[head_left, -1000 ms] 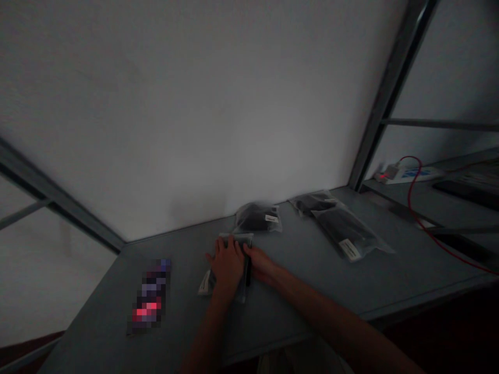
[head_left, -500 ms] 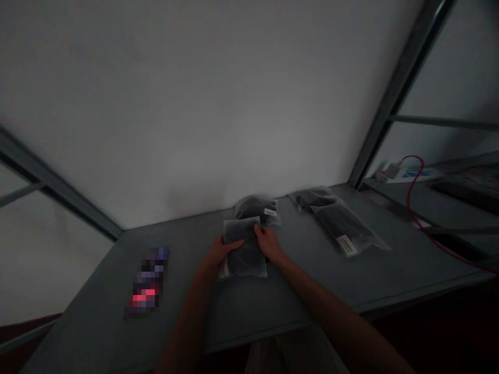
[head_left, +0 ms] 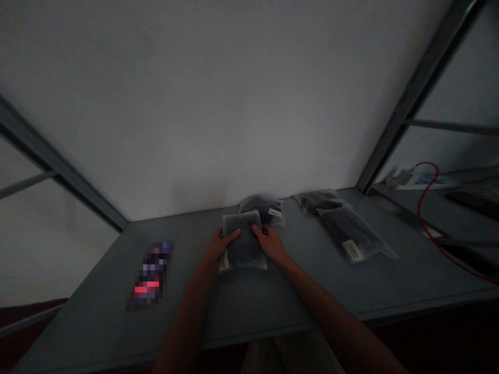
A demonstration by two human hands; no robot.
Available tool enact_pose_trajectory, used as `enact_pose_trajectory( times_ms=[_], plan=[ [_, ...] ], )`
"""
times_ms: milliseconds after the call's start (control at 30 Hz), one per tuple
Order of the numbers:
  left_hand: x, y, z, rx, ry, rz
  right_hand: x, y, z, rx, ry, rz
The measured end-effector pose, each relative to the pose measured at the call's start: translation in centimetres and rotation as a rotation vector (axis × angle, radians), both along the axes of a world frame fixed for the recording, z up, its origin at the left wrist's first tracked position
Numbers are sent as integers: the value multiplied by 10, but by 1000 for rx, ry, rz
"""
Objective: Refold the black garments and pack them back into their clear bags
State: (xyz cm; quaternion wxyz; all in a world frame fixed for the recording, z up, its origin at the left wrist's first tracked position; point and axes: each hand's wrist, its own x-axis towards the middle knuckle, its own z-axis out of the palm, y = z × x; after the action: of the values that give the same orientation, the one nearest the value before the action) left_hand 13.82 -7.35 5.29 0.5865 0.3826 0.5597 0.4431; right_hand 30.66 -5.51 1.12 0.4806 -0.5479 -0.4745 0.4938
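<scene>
The person holds a clear plastic bag [head_left: 246,244] with dark contents in front of the body, over the middle of the grey table [head_left: 268,309]. Its long axis runs away from the person toward the white wall [head_left: 249,104], with one short edge facing the wall and the other facing the person. A white label [head_left: 224,261] sits at its near left corner. Whether the near edge touches the table cannot be told.

The left hand [head_left: 217,248] grips the left side, its thumb lying across the upper face and pointing right, its other fingers mostly hidden behind the edge. The right hand [head_left: 273,246] pinches the right side, thumb on the face and pointing up and left, the fingers curled at the edge and partly hidden.

Just beyond, partly covered in this view by the held bag, a rounded bag [head_left: 261,204] lies near the wall, its label toward the right. To the right, a long labelled bag [head_left: 339,227] lies aslant, from far left to near right, its far end against a crumpled bag [head_left: 316,199]. On the left, a pixelated flat object [head_left: 150,272] lies well apart from the hands, its long axis slanting from near left to far right. At far right, a red cable [head_left: 420,208] hangs from a white adapter [head_left: 404,177].
</scene>
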Motion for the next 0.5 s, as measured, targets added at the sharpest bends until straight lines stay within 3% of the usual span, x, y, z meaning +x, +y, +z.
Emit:
enact_pose_trajectory(
  times_ms=[133, 233, 367, 500],
  plan=[
    [-34, 10, 0, 36, 175, 15, -9, -4, -6, 3, 70, 186],
    [-66, 18, -6, 22, 476, 191, -14, -5, -12, -29, 136, 257],
    [-92, 24, -9, 20, 726, 340, -15, 0, -18, -60, 163, 220],
    [-96, 25, -6, 93, 1090, 405, -11, 6, -21, -57, 146, 153]
  ],
)
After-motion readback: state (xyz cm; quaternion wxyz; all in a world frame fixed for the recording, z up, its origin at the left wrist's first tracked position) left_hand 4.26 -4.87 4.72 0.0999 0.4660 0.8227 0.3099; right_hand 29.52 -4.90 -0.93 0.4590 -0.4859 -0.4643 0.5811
